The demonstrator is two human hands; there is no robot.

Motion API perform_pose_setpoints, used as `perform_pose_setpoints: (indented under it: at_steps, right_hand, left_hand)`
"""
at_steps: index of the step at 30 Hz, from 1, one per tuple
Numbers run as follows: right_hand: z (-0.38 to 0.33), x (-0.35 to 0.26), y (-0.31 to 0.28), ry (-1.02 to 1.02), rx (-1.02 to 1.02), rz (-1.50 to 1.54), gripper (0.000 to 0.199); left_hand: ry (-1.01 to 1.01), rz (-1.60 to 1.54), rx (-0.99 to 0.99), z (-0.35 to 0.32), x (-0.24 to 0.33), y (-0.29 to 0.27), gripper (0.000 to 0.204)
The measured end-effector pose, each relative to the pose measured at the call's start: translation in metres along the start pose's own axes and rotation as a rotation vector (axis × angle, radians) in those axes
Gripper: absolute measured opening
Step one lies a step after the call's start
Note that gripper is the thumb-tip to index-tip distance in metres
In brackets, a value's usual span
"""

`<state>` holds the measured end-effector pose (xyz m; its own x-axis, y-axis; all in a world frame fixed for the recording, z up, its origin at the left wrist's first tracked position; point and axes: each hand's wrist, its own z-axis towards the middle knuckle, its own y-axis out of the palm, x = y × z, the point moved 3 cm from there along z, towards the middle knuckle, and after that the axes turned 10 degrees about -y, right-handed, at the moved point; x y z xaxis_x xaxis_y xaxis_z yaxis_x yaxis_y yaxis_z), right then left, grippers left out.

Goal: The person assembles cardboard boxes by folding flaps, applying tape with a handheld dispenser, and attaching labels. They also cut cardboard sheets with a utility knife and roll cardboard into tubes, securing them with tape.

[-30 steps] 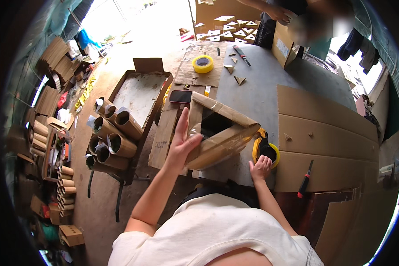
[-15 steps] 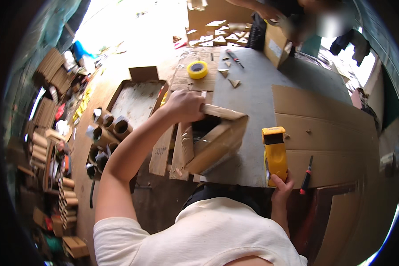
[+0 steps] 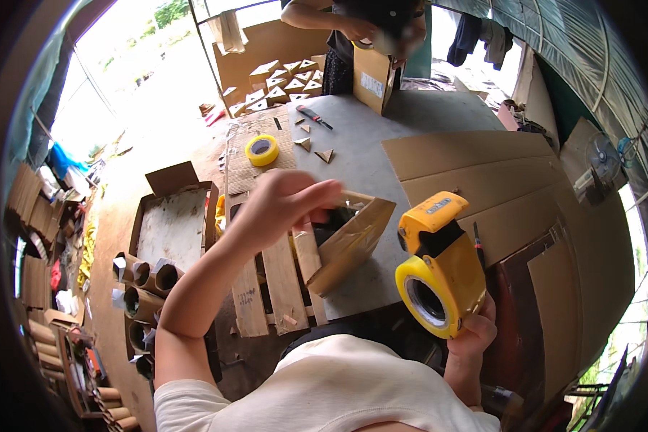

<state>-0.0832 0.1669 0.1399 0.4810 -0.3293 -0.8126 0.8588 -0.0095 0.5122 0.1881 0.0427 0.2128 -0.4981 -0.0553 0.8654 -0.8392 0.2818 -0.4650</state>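
My left hand (image 3: 284, 205) is closed at the upper left corner of a folded triangular cardboard piece (image 3: 354, 248). Its fingers partly hide that corner, and the piece is slightly blurred. Brown tape-like shine shows along its near face, and its middle is a dark opening. On the right, my right hand (image 3: 475, 327) grips the lower end of a yellow tape dispenser (image 3: 446, 266), held up above the table edge. A roll of yellow-edged tape (image 3: 426, 299) sits in the dispenser, facing left.
Beyond lie a loose tape roll (image 3: 261, 150), a box cutter (image 3: 315, 117) and cardboard scraps (image 3: 303, 144). A second cutter (image 3: 477, 241) rests on flat cardboard (image 3: 482, 165). Across the grey table (image 3: 360, 151), another person handles a box (image 3: 373, 83). Cardboard tubes (image 3: 144, 299) stand left.
The view has shifted. My right hand has lifted the tape dispenser and turned it so its roll shows. My left hand and the cardboard piece have moved right across the table.
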Motion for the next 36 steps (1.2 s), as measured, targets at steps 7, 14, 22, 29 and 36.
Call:
perform_pose_setpoints:
  at_steps: [7, 14, 22, 29, 36]
  right_hand:
    - [-0.012, 0.002, 0.065, -0.298, 0.009, -0.049, 0.067]
    - [-0.019, -0.002, 0.059, -0.549, -0.252, -0.743, 0.059]
    - [-0.004, 0.012, 0.087, -0.776, -0.210, -1.268, 0.062]
    - [-0.023, 0.006, 0.071, -0.527, -0.271, -1.172, 0.061]
    - [-0.001, 0.027, 0.090, -0.482, -0.270, -1.314, 0.060]
  left_hand:
    - [-0.211, -0.749, -0.678, 0.016, 0.022, 0.043, 0.049]
    - [-0.249, -0.953, -0.634, 0.031, 0.001, 0.043, 0.036]
    - [-0.075, -0.519, -0.383, 0.046, 0.006, 0.028, 0.018]
    - [0.079, -0.244, -0.203, 0.101, -0.001, -0.014, 0.016]
    - [0.037, 0.223, -0.262, 0.165, -0.051, 0.000, 0.012]
